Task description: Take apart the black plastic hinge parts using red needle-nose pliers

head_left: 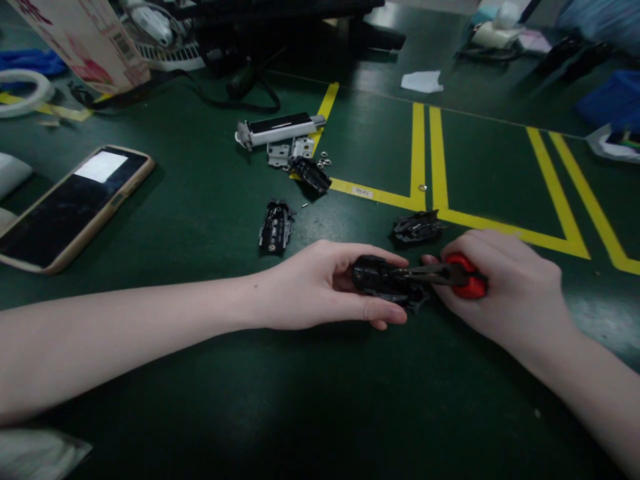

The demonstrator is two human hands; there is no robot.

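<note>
My left hand [345, 287] grips a black plastic housing part [375, 275] between thumb and fingers, just above the green table. In my right hand [505, 287] are pliers with red handles [465, 275], the fist closed round them. Their long narrow jaws reach left onto the housing part; the tips are too small to make out. Just beyond my hands lies a similar black part [419, 227]. Another black part [277, 227] rests to the left, with a tiny metal pin [305, 205] near it.
Farther back sit a third loose black part [311, 175], metal brackets [279, 155], small rings [325, 160] and a white-and-black bar [283, 128]. A phone [75, 207] lies at left. Yellow tape [380, 196] marks the green table [200, 400]. A cable [230, 103] runs at the back.
</note>
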